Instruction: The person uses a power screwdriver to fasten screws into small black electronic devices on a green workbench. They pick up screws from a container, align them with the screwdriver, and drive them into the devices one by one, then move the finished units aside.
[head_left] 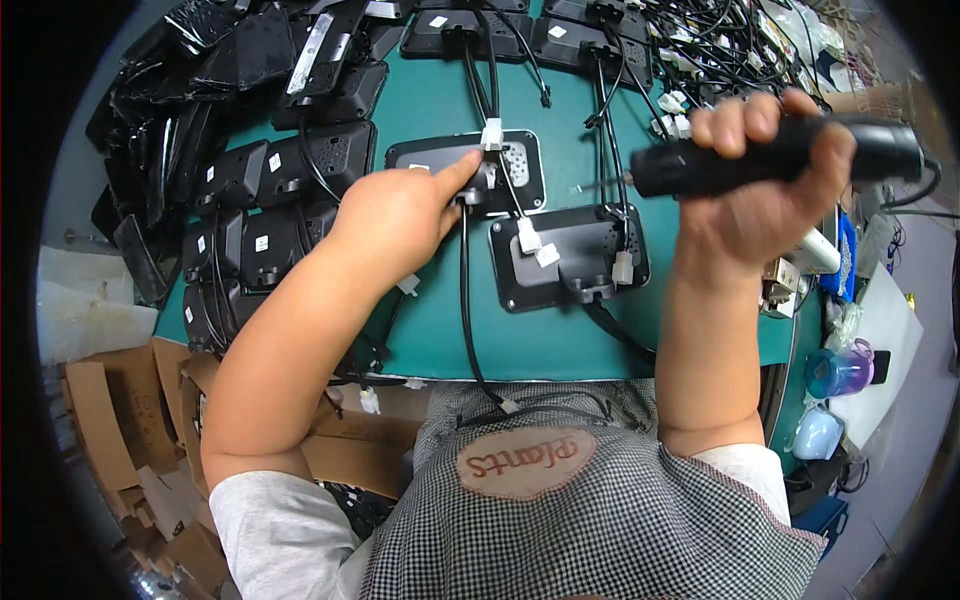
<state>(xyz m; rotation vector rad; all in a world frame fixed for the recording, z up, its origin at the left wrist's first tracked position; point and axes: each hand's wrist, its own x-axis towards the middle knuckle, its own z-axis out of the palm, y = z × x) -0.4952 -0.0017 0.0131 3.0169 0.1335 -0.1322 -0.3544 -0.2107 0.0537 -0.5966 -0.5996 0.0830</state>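
Note:
My left hand (395, 215) lies over a flat black housing (430, 152) on the green table. Its index finger stretches across to the cable mount near a white connector (491, 134), and its thumb sits lower, by the cable. The other fingers are curled and partly hidden. My right hand (745, 195) is wrapped round a black electric screwdriver (665, 172), held above the table. The thin bit points left, over the gap right of that housing. Just below lies a second black housing (530, 275) with loose white plugs (528, 236) on it.
Rows of similar black housings (315, 160) stand at left and along the back. Black plastic-wrapped parts (245, 55) pile up at far left. Tangled cables (700, 45) fill the far right. Cardboard boxes (130, 420) are at lower left, a purple-blue cup (840, 370) at right.

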